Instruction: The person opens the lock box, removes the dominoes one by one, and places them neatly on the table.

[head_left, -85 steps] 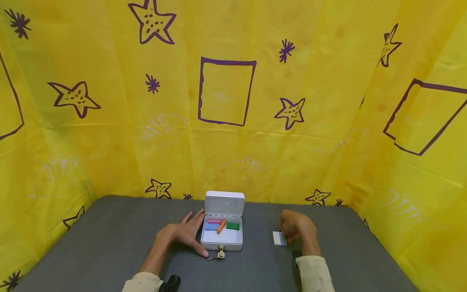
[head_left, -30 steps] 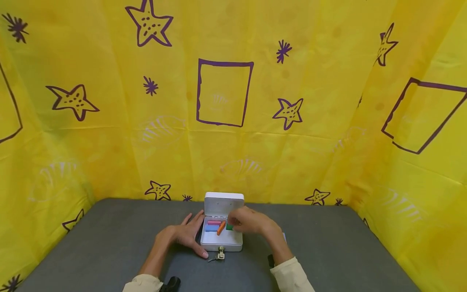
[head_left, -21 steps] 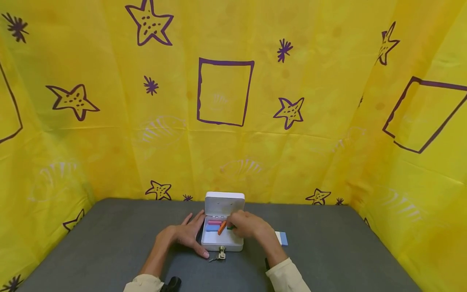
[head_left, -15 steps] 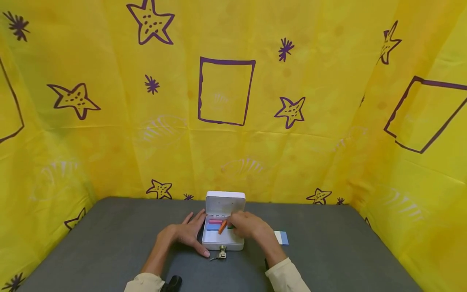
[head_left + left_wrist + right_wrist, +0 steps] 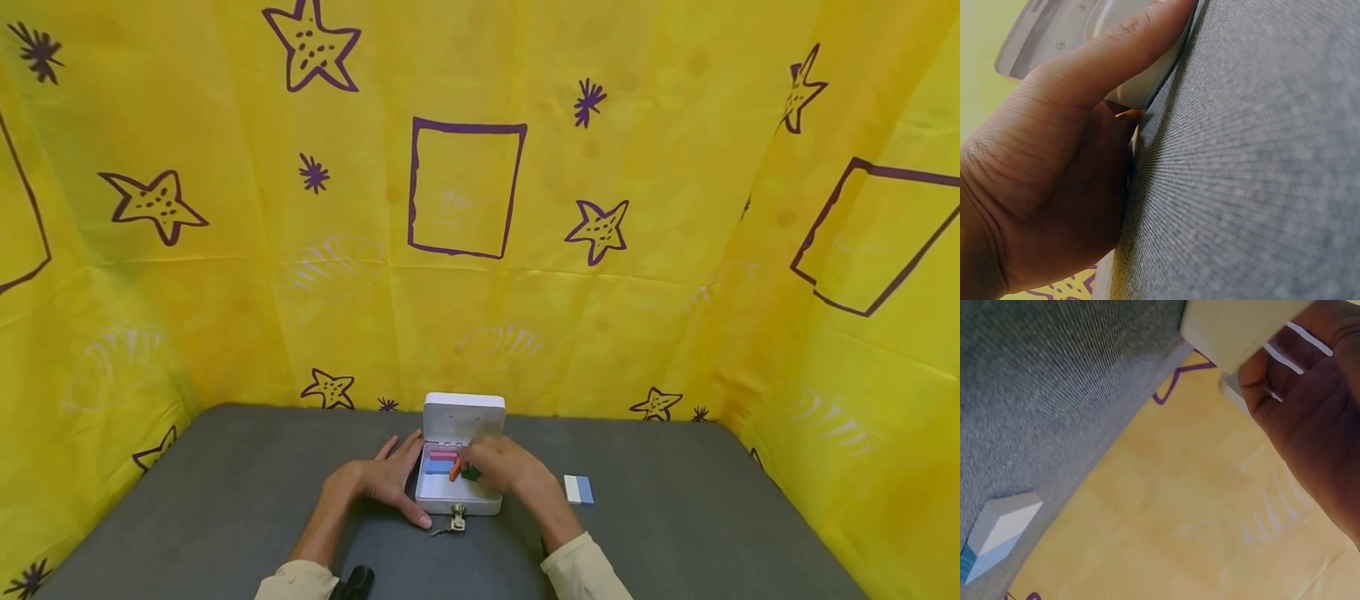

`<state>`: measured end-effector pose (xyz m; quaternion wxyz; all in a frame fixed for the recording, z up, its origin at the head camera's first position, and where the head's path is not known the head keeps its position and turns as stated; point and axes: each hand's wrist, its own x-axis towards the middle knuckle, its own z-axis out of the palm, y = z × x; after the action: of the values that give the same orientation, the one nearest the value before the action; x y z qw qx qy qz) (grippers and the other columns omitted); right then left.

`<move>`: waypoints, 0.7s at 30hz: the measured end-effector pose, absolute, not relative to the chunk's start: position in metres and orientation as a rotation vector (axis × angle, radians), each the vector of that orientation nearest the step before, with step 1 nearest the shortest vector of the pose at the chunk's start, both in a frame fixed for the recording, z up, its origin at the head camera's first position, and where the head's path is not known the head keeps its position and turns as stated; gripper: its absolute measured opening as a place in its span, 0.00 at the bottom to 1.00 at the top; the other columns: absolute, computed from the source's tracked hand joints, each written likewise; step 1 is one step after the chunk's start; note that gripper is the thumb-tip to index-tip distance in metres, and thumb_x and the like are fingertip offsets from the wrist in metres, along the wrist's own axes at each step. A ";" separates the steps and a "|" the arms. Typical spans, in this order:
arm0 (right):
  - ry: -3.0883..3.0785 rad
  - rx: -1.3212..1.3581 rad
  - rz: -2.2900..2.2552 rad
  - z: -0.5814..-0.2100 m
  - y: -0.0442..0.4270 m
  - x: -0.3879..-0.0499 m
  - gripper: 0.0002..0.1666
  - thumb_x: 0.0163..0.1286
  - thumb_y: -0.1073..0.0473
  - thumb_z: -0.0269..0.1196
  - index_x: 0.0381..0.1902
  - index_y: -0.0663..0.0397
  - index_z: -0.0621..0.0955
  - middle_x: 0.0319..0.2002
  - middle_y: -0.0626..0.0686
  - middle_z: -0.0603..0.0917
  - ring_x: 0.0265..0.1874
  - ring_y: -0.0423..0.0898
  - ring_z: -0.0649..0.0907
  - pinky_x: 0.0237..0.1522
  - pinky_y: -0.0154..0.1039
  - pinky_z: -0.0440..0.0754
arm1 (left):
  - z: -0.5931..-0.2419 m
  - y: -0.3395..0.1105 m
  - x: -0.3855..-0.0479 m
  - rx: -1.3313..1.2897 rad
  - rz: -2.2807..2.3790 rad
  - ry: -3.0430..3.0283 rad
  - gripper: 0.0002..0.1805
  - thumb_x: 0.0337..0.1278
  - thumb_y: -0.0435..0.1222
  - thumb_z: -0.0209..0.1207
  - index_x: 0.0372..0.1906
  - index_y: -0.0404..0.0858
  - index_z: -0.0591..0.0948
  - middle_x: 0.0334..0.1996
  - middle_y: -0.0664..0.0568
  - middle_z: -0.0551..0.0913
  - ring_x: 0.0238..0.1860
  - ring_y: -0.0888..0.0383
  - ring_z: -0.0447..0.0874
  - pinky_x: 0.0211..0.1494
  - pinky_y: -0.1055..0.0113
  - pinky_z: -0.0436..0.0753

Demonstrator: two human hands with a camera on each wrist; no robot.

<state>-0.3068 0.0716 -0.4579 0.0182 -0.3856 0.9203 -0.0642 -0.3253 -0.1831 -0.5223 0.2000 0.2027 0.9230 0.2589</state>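
A white metal cash box [image 5: 450, 506] stands with its lid [image 5: 463, 414] raised. My left hand [image 5: 381, 481] rests against its left side with fingers spread; in the left wrist view the thumb [image 5: 1129, 47] lies along the box wall. My right hand [image 5: 504, 465] reaches into the box and pinches a dark green block [image 5: 471, 473], its fingertips mostly hidden. An orange stick-like block [image 5: 455, 468] lies right beside those fingers, partly covered. Inside on the left lie a pink block [image 5: 443, 456] and a light blue block [image 5: 438, 467].
A white-and-blue eraser [image 5: 578, 490] lies on the grey table [image 5: 675, 517] to the right of the box. A small lock with keys [image 5: 457, 518] hangs at the box front. Yellow patterned cloth [image 5: 480, 333] closes off the back and sides.
My right hand has left the white-and-blue eraser and moved left into the box. The green block has shifted slightly left and toward me. My left hand has stayed in place.
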 end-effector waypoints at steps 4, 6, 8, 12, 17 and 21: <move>2.898 -1.160 -0.160 -0.462 0.070 -0.306 0.16 0.62 0.74 0.71 0.40 0.46 0.87 0.33 0.46 0.85 0.30 0.38 0.75 0.37 0.31 0.76 | -0.521 -0.183 -0.324 0.555 0.719 2.576 0.83 0.28 0.75 0.74 0.85 0.38 0.46 0.87 0.39 0.37 0.86 0.35 0.27 0.85 0.33 0.31; 2.904 -1.152 -0.150 -0.463 0.069 -0.306 0.17 0.62 0.74 0.71 0.40 0.45 0.87 0.33 0.46 0.84 0.29 0.39 0.74 0.36 0.31 0.75 | -0.521 -0.183 -0.324 0.555 0.721 2.577 0.83 0.29 0.75 0.74 0.85 0.37 0.45 0.87 0.39 0.37 0.86 0.36 0.27 0.85 0.34 0.30; 2.906 -1.157 -0.145 -0.462 0.069 -0.306 0.17 0.62 0.74 0.71 0.40 0.45 0.87 0.32 0.46 0.84 0.29 0.39 0.74 0.36 0.30 0.74 | -0.521 -0.183 -0.324 0.555 0.724 2.578 0.83 0.28 0.75 0.74 0.85 0.37 0.46 0.87 0.39 0.37 0.86 0.36 0.27 0.85 0.34 0.30; 2.902 -1.189 -0.137 -0.462 0.069 -0.306 0.17 0.61 0.73 0.72 0.40 0.45 0.88 0.33 0.46 0.84 0.29 0.38 0.74 0.36 0.30 0.75 | -0.521 -0.183 -0.324 0.563 0.727 2.572 0.83 0.29 0.75 0.74 0.85 0.37 0.46 0.87 0.38 0.37 0.86 0.36 0.28 0.86 0.34 0.29; 2.886 -1.222 -0.148 -0.462 0.071 -0.307 0.18 0.59 0.73 0.73 0.41 0.45 0.88 0.34 0.47 0.85 0.30 0.38 0.75 0.37 0.30 0.76 | -0.521 -0.183 -0.325 0.561 0.723 2.573 0.82 0.29 0.76 0.74 0.85 0.37 0.46 0.87 0.38 0.37 0.86 0.36 0.28 0.85 0.34 0.30; 2.857 -1.200 -0.182 -0.461 0.074 -0.310 0.21 0.57 0.76 0.72 0.41 0.45 0.87 0.35 0.47 0.84 0.31 0.38 0.74 0.37 0.30 0.76 | -0.521 -0.183 -0.325 0.562 0.711 2.576 0.83 0.29 0.76 0.73 0.85 0.37 0.46 0.87 0.38 0.37 0.87 0.37 0.28 0.86 0.34 0.30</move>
<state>-0.3099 0.0739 -0.4615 0.0187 -0.3866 0.9202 -0.0585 -0.3251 -0.1830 -0.5211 0.2037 0.2015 0.9235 0.2550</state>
